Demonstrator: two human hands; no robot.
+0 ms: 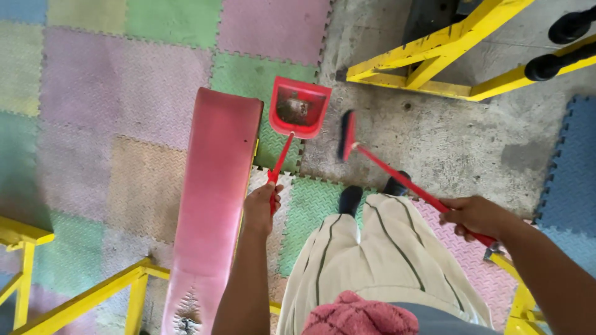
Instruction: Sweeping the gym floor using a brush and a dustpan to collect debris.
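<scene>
We stand on one floor of coloured foam mats [124, 93] edging bare concrete [447, 142], one red padded bench [214, 186] beside us, our right hand [475, 216] gripping one red broom [372, 155], our left hand [261, 208] gripping one red dustpan [299, 108] holding dirt at the mat edge.

bench [211, 186]: near end cut off below | dustpan [298, 108] contents: blurred | dumbbells [562, 43]: cropped right

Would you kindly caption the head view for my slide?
Left hand holds a red dustpan with dirt; right hand holds a red broom beside it.
</scene>
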